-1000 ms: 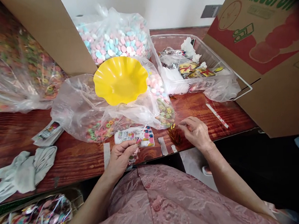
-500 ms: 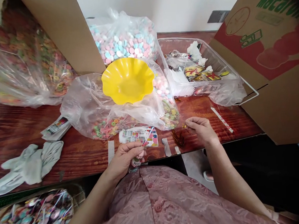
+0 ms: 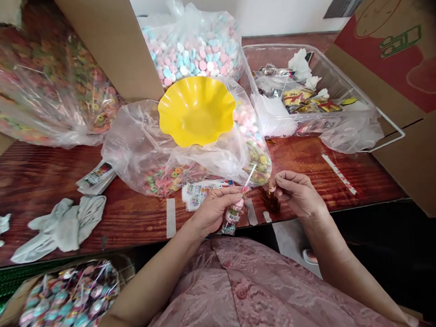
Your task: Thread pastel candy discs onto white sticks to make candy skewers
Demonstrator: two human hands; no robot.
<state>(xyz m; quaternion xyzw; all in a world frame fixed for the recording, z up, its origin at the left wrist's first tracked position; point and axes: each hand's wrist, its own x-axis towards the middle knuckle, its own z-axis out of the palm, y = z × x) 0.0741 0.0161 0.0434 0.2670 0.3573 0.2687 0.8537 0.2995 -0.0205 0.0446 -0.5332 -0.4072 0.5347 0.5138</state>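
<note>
My left hand (image 3: 216, 211) pinches the gathered neck of a small clear candy bag (image 3: 231, 221) with pink and blue candies inside. A white stick (image 3: 251, 175) juts up from that neck. To the right, my right hand (image 3: 298, 192) holds a short gold twist tie (image 3: 271, 185) between thumb and fingertips, apart from the bag. Beneath it a bunch of gold twist ties (image 3: 271, 202) lies on the wooden table (image 3: 139, 216). Printed flat packets (image 3: 196, 195) lie just beyond my left hand, partly covered by it.
A yellow wavy bowl (image 3: 197, 112) rests on a plastic bag of candies (image 3: 130, 144). Behind stands a large bag of pastel candies (image 3: 195, 50). A clear bin (image 3: 346, 82) and a carton (image 3: 399, 141) are at right. Gloves (image 3: 63, 226) lie left, above a box of finished candy sticks (image 3: 59, 304).
My left hand has moved right and tilted the candy bag into fuller view, closer to my right hand. The right hand still pinches the gold tie. The view has shifted slightly.
</note>
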